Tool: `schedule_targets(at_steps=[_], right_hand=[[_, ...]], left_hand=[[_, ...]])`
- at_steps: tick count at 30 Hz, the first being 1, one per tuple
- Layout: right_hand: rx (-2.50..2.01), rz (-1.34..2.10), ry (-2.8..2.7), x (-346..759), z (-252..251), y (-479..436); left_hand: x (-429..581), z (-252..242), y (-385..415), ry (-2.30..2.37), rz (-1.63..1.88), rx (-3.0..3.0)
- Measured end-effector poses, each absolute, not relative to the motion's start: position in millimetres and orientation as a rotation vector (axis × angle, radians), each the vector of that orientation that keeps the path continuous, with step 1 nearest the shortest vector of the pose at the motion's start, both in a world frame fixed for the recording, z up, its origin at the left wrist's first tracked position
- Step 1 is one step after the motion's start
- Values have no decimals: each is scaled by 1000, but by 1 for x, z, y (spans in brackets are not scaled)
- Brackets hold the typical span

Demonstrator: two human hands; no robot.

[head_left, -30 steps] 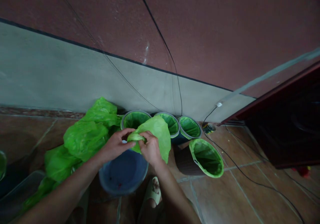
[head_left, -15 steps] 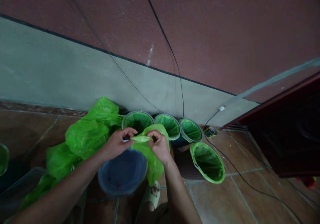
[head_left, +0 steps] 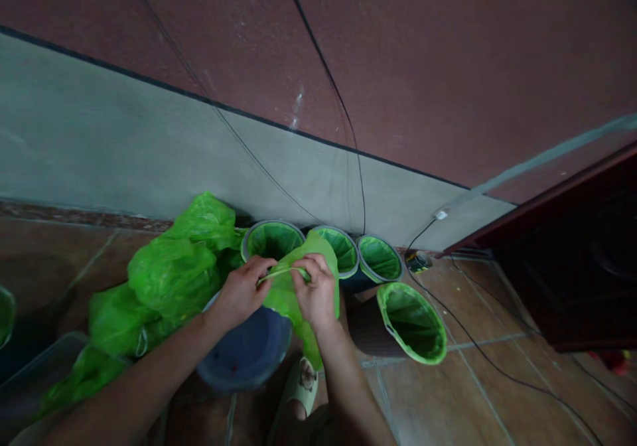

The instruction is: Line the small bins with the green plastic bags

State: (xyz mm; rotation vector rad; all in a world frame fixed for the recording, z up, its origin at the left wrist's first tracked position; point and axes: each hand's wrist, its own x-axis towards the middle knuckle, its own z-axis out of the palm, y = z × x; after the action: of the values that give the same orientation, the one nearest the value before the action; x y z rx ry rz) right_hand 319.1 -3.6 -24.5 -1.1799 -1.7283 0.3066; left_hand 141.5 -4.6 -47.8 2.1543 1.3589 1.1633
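A thin green plastic bag (head_left: 286, 300) is stretched between my two hands by its edge. My left hand (head_left: 243, 293) pinches one end of that edge, and my right hand (head_left: 316, 287) pinches the other. The rest of the bag drapes behind and below my right hand. Beneath my hands stands a grey-blue bin (head_left: 243, 353) with no green liner showing; a few small red specks lie on its bottom. Just beyond my fingers is a bin lined in green (head_left: 273, 237), its near rim partly hidden by the bag.
More green-lined bins stand along the wall: one behind the bag (head_left: 343, 250), one beside it (head_left: 381, 258). A brown lined bin (head_left: 375, 330) leans at right. Filled green bags (head_left: 172, 277) are heaped left. A can (head_left: 418, 260) and black cable (head_left: 482, 350) lie right.
My hands have drawn the bag's edge tauter, and its sheet is spread wider above the bins. My left hand has shifted slightly right.
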Motion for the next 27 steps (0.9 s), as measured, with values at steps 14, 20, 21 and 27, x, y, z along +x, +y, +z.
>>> schedule_targets(at_steps=[14,20,21,27], right_hand=[[-1333,-274,-1397,364,-11,-1],[-1448,-326,-992,406,6,1],[-1452,-321,-943,412,8,1],[-1488,-368,-799,440,10,-1]], left_hand=[[115,-46,11,1861,1000,2082],[97,-40,19,2108,849,2016],[94,-37,19,2157,815,2001],[75,-24,25,2374,707,1820]])
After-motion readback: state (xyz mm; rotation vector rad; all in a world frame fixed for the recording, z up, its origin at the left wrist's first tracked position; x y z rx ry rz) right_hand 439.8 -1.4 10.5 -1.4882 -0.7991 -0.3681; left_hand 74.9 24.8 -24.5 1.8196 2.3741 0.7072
